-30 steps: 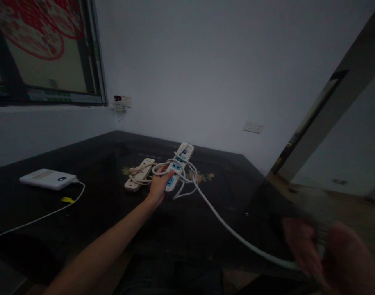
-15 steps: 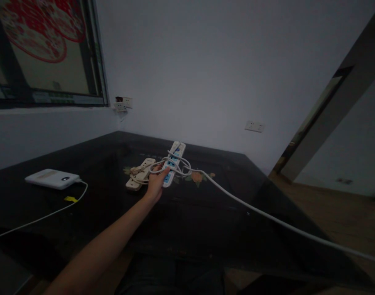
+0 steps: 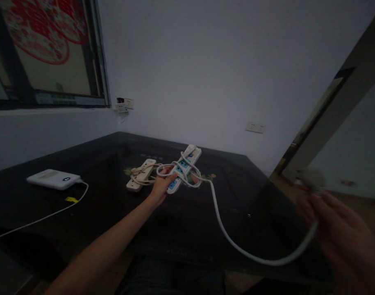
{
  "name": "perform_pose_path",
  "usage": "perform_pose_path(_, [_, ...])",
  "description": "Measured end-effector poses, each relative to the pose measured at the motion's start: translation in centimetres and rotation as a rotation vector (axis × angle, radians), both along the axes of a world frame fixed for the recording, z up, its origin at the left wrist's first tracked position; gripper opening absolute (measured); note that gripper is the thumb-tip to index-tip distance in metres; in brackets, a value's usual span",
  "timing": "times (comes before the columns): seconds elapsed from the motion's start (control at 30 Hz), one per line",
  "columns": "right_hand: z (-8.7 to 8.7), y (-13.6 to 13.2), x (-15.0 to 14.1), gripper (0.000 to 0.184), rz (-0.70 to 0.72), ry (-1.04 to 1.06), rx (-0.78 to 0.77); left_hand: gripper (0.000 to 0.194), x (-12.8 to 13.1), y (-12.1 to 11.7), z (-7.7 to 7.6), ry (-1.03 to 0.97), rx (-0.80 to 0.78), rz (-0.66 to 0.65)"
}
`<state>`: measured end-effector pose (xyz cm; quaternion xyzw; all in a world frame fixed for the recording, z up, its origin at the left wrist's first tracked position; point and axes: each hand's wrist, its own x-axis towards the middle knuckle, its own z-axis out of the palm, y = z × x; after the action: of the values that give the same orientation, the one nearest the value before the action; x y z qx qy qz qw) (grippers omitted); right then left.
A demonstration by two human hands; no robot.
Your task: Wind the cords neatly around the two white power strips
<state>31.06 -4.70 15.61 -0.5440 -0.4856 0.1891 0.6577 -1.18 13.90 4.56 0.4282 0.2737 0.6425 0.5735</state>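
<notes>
My left hand (image 3: 162,183) is closed on the lower end of a white power strip (image 3: 172,187) with blue socket faces, tilted over the dark table. Loops of the strip's white cord (image 3: 217,215) are wound around it. From there the cord sags in a curve to my right hand (image 3: 337,219) at the right. That hand is smeared by motion, with its fingers closed on the cord's end, where a pale blurred plug (image 3: 312,177) sticks up. Left of the held strip lies a cream power strip (image 3: 135,185), its own cord wrapped around it.
A white box-shaped device (image 3: 53,179) with a thin cable and yellow tag (image 3: 71,199) lies on the left of the glossy black table (image 3: 187,229). Wall sockets (image 3: 255,127) are on the back wall, with more sockets (image 3: 122,107) in the corner. A window (image 3: 52,53) is upper left.
My right hand has come into view at the right with the cord's end. The cord, stretched straight before, now hangs in a slack curve. My left hand and the power strip have shifted slightly right.
</notes>
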Motion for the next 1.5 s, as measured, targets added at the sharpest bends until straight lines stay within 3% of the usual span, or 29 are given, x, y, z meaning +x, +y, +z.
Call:
perform_pose_path(0.2, [-2.0, 8.3, -1.7, 0.037, 0.44, -0.307, -0.451, 0.054, 0.1, -0.9, 0.1, 0.089, 0.044, -0.13])
perform_pose_path(0.37, [-3.9, 16.3, -3.5, 0.021, 0.513, -0.439, -0.606, 0.056, 0.2, -1.6, -0.3, 0.224, 0.125, -0.281])
perform_pose_path(0.47, [-3.1, 19.4, -6.2, 0.017, 0.467, -0.379, -0.555, 0.058, 0.4, -2.2, -0.5, 0.307, 0.168, -0.433])
perform_pose_path(0.57, [-0.4, 20.7, -9.1, 0.012, 0.545, -0.343, -0.49, 0.056, 0.9, -2.7, -0.7, 0.398, 0.169, -0.537])
perform_pose_path(0.73, [5.0, 18.7, -12.6, 0.006, 0.679, -0.41, -0.149, 0.048, 1.5, -2.1, -1.1, 0.486, 0.128, -0.447])
perform_pose_path(0.9, [7.3, 12.1, -14.7, 0.008, 0.534, -0.546, 0.264, 0.052, 1.1, -1.1, -0.8, 0.469, 0.097, -0.303])
perform_pose_path(1.03, [6.4, 6.9, -15.8, 0.011, 0.504, -0.535, 0.37, 0.053, 1.0, -1.0, -0.6, 0.436, 0.098, -0.213])
perform_pose_path(1.13, [5.0, 4.8, -15.8, 0.008, 0.488, -0.54, 0.364, 0.054, 1.1, -0.9, -0.8, 0.4, 0.084, -0.143])
perform_pose_path(1.23, [3.8, 4.3, -15.0, 0.01, 0.44, -0.48, 0.302, 0.055, 1.0, -0.8, -0.8, 0.359, 0.069, -0.124])
perform_pose_path(1.37, [2.0, 4.4, -13.6, 0.018, 0.409, -0.353, 0.109, 0.058, 0.9, -1.1, -0.3, 0.249, 0.041, -0.137])
perform_pose_path(1.5, [-0.5, 4.5, -12.7, 0.023, 0.373, -0.48, -0.018, 0.058, 1.0, -1.6, 0.2, 0.131, 0.013, -0.158])
